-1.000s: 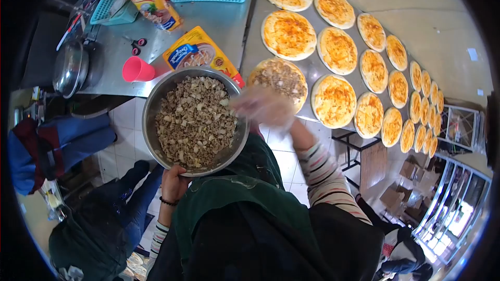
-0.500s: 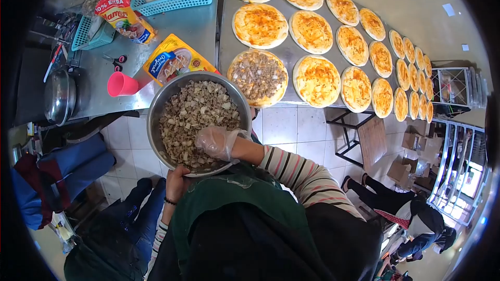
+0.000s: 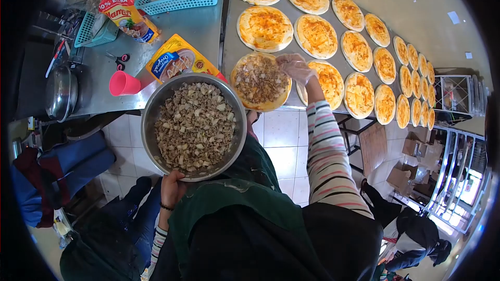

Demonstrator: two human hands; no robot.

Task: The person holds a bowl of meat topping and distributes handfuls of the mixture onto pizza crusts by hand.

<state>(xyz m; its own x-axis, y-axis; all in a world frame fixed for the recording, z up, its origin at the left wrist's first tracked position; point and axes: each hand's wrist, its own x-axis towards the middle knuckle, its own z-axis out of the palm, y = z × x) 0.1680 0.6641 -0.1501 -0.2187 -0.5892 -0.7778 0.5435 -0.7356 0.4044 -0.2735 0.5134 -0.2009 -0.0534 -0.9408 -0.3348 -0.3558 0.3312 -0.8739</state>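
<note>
My left hand (image 3: 172, 191) grips the lower rim of a steel bowl (image 3: 240, 140) full of a crumbly meat mixture (image 3: 195, 125). In a clear plastic glove, my right hand (image 3: 297, 68) is over the right edge of a round flatbread (image 3: 260, 82) topped with the same kind of mixture. Its fingers are bent down toward the topping; whether anything is between them is hidden. Several rounds with orange sauce, such as the sauced flatbread (image 3: 323, 83) beside my right hand, lie in rows on a grey metal surface (image 3: 289, 47).
A yellow packet (image 3: 179, 60), pink cup (image 3: 124, 83), scissors (image 3: 121, 61), red-and-yellow pouch (image 3: 127, 15) and teal basket (image 3: 182, 2) are on the steel table (image 3: 96, 96). A co-worker (image 3: 112, 229) is at lower left, another person (image 3: 414, 231) at lower right.
My right hand has left the bowl and moved up and right to the topped flatbread. My left hand still holds the bowl. The person at lower right has changed posture.
</note>
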